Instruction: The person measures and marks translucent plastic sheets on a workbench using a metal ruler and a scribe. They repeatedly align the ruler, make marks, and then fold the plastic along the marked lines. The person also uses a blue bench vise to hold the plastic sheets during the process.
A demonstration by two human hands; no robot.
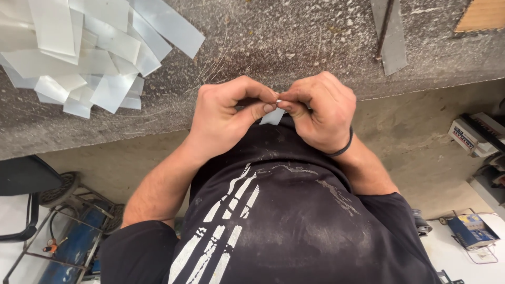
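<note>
Both hands pinch one small pale strip (pixel 273 116) between them — the left hand (pixel 227 113) and right hand (pixel 318 110) equally near — its long side hanging down from the fingertips, toward the black shirt (pixel 273 210).

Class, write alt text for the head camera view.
Both hands, left hand and right hand, pinch a small pale strip between fingertips at the edge of a grey workbench. A pile of similar strips lies at upper left.

- We see a small pale strip (pixel 273 116), hanging down at the near edge of the grey workbench (pixel 294 47), its top end pinched.
</note>
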